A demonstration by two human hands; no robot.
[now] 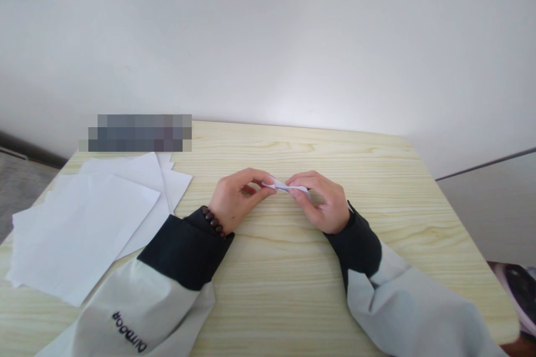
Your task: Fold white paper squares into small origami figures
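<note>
A small folded piece of white paper is held between both hands over the middle of the table. My left hand, with a dark bead bracelet at the wrist, pinches its left end between thumb and fingers. At the other end, my right hand grips the paper the same way, closed on it. The fingertips cover parts of the folds, so its full shape is hidden.
Loose white sheets lie in an overlapping pile on the left, close to my left sleeve. Behind them is a blurred-out dark object. A white wall stands along the table's far edge.
</note>
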